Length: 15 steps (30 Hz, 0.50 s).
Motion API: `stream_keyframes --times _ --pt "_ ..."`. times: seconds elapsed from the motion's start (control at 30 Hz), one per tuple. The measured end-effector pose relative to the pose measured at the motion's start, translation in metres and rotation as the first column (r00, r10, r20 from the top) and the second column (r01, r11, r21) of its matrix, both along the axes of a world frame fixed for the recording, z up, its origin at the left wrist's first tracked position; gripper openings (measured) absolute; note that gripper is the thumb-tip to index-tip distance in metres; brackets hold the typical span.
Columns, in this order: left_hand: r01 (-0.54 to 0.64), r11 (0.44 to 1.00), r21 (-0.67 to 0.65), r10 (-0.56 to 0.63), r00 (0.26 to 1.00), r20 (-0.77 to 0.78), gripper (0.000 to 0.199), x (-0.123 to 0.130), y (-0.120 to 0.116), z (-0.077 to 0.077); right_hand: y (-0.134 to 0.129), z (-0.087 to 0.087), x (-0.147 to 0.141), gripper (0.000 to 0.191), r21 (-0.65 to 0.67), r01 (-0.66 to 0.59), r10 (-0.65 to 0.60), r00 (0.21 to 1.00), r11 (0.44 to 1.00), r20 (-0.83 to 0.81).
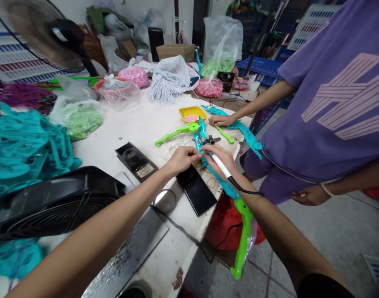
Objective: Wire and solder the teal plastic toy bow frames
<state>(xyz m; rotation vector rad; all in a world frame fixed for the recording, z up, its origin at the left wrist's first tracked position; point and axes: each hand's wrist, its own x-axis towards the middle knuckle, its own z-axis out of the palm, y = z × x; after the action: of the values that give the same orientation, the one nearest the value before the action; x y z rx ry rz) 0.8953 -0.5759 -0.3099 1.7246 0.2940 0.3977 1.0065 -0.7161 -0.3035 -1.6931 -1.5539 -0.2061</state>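
- The turquoise plastic strip [225,185] lies aslant at the table's right-hand edge, under and beside both hands, its near part reaching out past the edge; a green arm [245,231] at that end hangs over the floor.
- The right hand [225,156] has its fingers closed around a white-handled pen tool [220,165]; its tip is hidden.
- The left hand [184,159] has thumb and fingertips drawn together just beside it; whether they pinch anything is too small to tell.
- If the tip is hot, a slip could burn the left fingertips, since the two hands nearly meet.
- The tool's black cord [245,191] crosses the right forearm; a snag there could jerk the tip aside.
- The overhanging end could tip the strip if knocked.
- A black slab [197,190] lies just below the hands, limiting room nearer the body.
- A co-worker's hand [222,120] works just beyond, near the yellow tray [182,113], tightening that side.
- The broadest stretch of white tabletop [136,124] lies leftward, past the black holder [133,162].
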Motion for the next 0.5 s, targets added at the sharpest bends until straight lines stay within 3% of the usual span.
stream_keyframes --times 0.2,0.3,0.37,0.5 --pt "-0.031 0.985 0.167 0.029 0.999 0.014 0.02 -0.004 -0.007 0.004 0.003 -0.005 0.003 0.035 -0.044 -0.007 0.014 0.986 0.999 0.167" --pt "-0.075 0.977 0.199 0.07 0.997 0.034 0.018 -0.008 -0.011 0.004 0.003 -0.008 0.014 0.037 -0.029 0.102 -0.095 0.976 0.994 0.197" --pt "-0.12 0.985 0.122 0.116 0.993 0.036 0.017 -0.01 -0.01 0.001 -0.001 -0.007 0.02 0.037 0.003 0.156 -0.154 0.971 0.988 0.185" --pt "-0.18 0.975 -0.128 0.182 0.983 0.007 0.02 -0.007 -0.004 -0.007 -0.01 -0.003 0.018 0.03 0.036 0.126 -0.13 0.975 0.991 0.178"
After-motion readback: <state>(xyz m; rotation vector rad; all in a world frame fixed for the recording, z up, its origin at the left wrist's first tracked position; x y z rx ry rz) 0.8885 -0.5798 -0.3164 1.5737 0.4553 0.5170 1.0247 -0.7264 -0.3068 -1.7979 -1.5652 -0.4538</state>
